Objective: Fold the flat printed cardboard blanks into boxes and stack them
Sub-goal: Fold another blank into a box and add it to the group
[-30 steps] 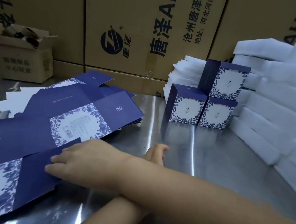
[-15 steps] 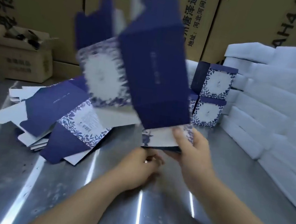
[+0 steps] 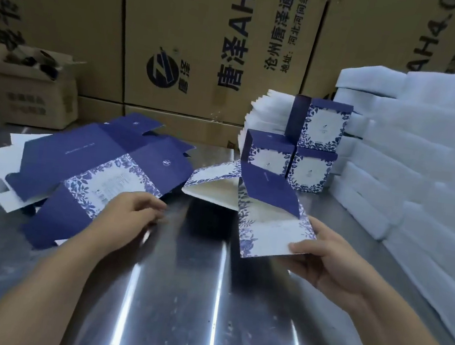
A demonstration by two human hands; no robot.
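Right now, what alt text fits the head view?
The right hand pinches a half-opened blue floral blank by its near corner over a steel table. The left hand hovers, loosely curled, by the pile of flat blanks. Three folded boxes stand stacked behind, beside white foam sheets.

Two bare arms come in from the near edge, the left arm (image 3: 42,272) and the right arm (image 3: 407,335). Each ends in a bare hand, the left hand (image 3: 131,214) and the right hand (image 3: 330,261). The right thumbnail (image 3: 294,247) looks short and plain, though blur leaves that unsure.
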